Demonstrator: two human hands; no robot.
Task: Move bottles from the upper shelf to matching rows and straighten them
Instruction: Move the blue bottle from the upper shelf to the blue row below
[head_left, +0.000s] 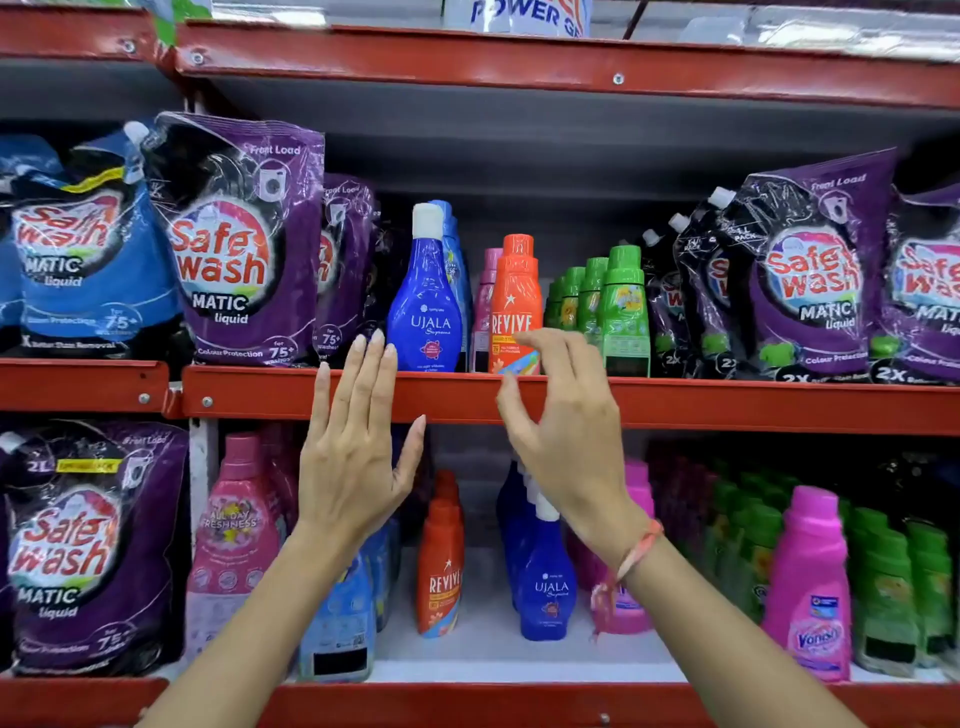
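Note:
On the upper shelf (447, 397) a blue Ujala bottle (425, 306) and an orange Revive bottle (515, 304) stand upright at the front edge, with a pink bottle (485, 291) behind them. My left hand (353, 447) is raised flat with fingers apart, just left of the Ujala bottle, holding nothing. My right hand (566, 431) hovers with curled, spread fingers in front of the Revive bottle's lower right, empty. On the lower shelf stand a row of orange Revive bottles (440, 566) and a row of blue Ujala bottles (545, 577).
Purple Safewash pouches (234, 244) fill the upper shelf's left, with more pouches (810, 270) at right and green bottles (621, 312) between. Below are a pink softener bottle (234, 535), pink Vanish bottles (810, 587), green bottles (893, 587) and a purple pouch (78, 545).

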